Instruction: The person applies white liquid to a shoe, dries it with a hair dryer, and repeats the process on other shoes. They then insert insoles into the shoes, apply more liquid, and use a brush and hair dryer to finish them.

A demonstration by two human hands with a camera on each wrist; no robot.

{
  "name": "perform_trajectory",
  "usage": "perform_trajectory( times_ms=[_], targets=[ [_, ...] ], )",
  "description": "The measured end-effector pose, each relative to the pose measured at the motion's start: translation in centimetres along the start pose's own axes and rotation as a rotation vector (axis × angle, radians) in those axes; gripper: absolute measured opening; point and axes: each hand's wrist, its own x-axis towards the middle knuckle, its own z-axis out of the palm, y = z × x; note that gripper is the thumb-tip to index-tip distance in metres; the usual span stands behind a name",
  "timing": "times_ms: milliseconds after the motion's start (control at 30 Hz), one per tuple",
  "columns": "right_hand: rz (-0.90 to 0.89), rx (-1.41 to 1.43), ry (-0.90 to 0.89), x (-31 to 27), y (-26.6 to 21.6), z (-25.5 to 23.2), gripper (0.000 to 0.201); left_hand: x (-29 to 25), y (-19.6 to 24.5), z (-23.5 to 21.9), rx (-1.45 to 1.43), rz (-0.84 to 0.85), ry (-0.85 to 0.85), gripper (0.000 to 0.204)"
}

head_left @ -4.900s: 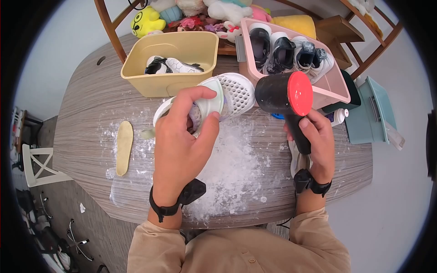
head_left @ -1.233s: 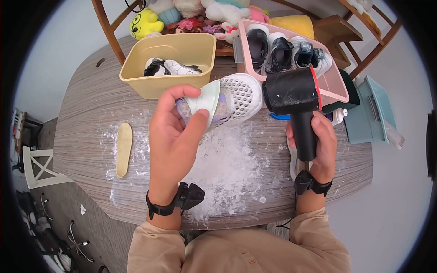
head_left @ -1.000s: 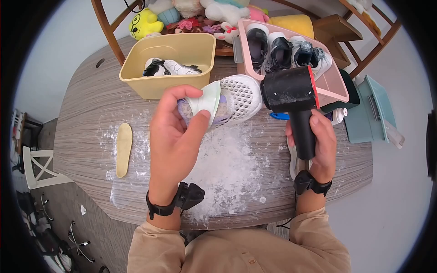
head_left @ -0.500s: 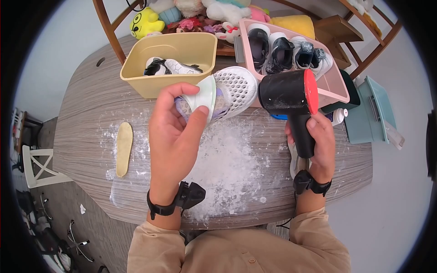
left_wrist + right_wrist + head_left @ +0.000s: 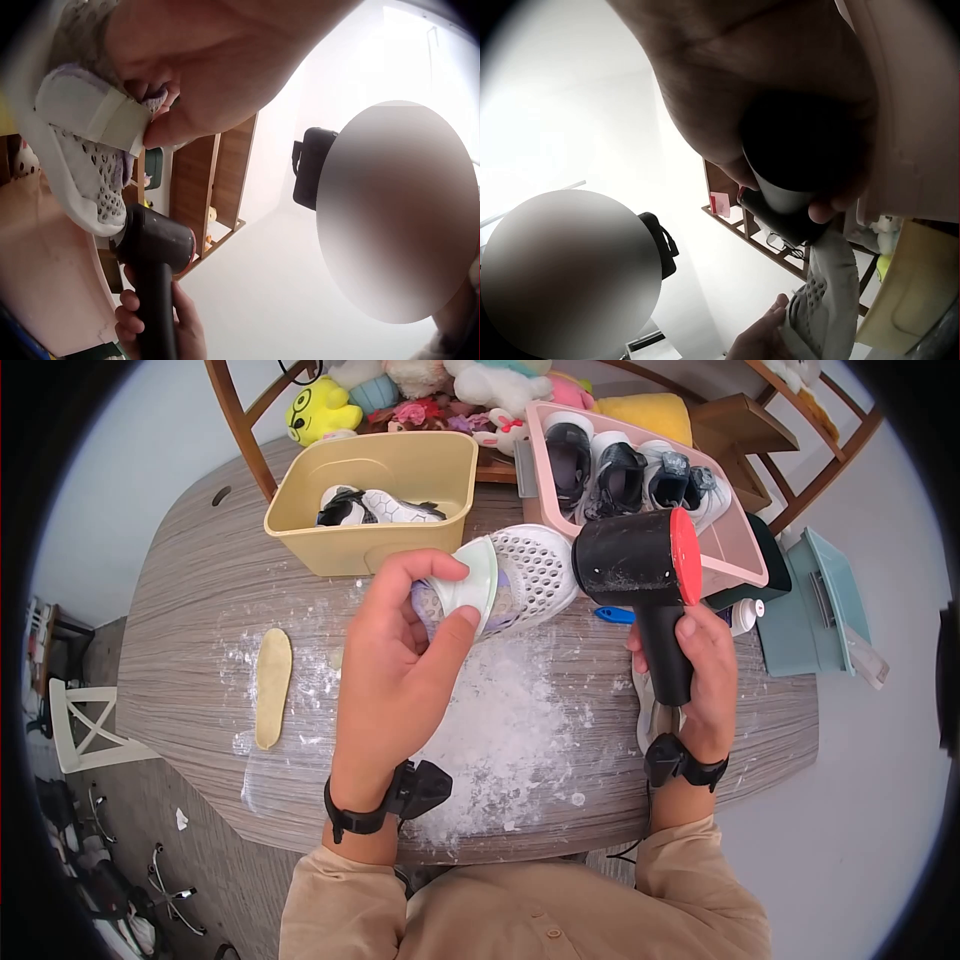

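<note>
Wood-grain tabletop [image 5: 190, 575], dusted with white powder [image 5: 500, 730] in front of the person.

Nearest: tan sleeves [image 5: 340, 900]; a dark band on each wrist.

Left hand [image 5: 390, 680]: thumb and forefinger pinch the pale green strap [image 5: 475, 582] of a white perforated shoe [image 5: 540, 572], holding it above the table. Gap between the digits is narrow, filled by the strap.

Right hand [image 5: 710, 675]: fingers and thumb curl round the upright handle of a black dryer [image 5: 630, 560], red at its rear.

Key relation: shoe's long axis runs crosswise, heel end at the left hand, toe toward the right and a little away from the person. Dryer's front faces the toe, barrel roughly in line with the shoe. Toe and front overlap in the head and left wrist views; contact or a small gap, cannot tell. Toe is nearer the right hand than the left.

Beyond: tan insole [image 5: 273, 690] to the left, blue item [image 5: 613, 615] partly behind the dryer, yellow bin [image 5: 400, 550] and pink bin [image 5: 728, 574] with shoes in both; soft toys [image 5: 490, 390] at the back.

Hidden: left hand's other fingertips, shoe opening. Pale object [image 5: 643, 712] beside the right hand is partly covered, unidentified. Right wrist view is very dark at the grip.
</note>
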Motion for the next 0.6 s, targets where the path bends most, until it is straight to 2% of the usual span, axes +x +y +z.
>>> perform_trajectory(
  times_ms=[233,333,600],
  targets=[
    [0.008,-0.057,0.015,0.05,-0.25,0.16,0.044,-0.26,0.09,-0.12,0.139,0.059,-0.076,0.039],
    [0.011,-0.05,0.027,0.01,-0.24,0.09,0.044,-0.34,0.45,0.06,0.143,-0.013,-0.115,0.047],
    [-0.009,-0.032,0.009,0.08,-0.22,-0.01,0.044,-0.28,-0.06,0.35,0.121,0.02,-0.044,0.044]
  ],
)
